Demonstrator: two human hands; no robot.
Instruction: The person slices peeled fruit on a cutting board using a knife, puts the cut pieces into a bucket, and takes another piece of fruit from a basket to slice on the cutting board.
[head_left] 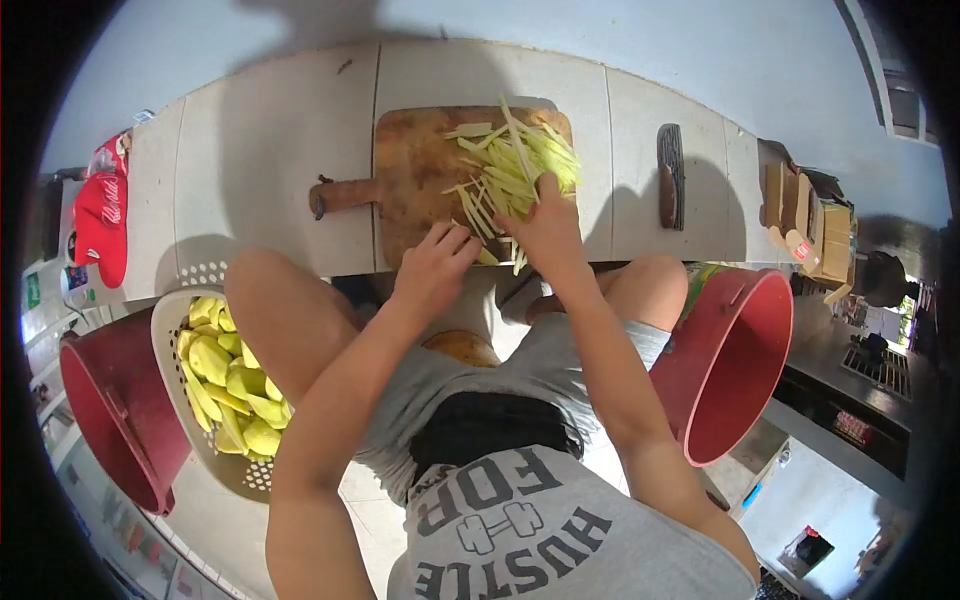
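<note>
A wooden cutting board [415, 150] with a handle lies on the tiled counter. A heap of pale yellow-green strips [530, 150], seemingly cut fruit, covers its right side. My right hand [548, 232] is closed around some of these strips at the heap's near edge. Beside it, my left hand [437, 262] rests at the board's near edge with curled fingers. Small pale bits lie by its fingertips, but what it pinches, if anything, is hidden.
A perforated basket [172, 400] of peeled yellow-green fruit pieces [235, 375] stands at left. Red bins [125, 410] [745, 365] flank my legs. A long dark object [671, 176] with a brown part lies on the counter [290, 130]. Cardboard boxes [815, 230] stand at right, a red cap [101, 215] at left.
</note>
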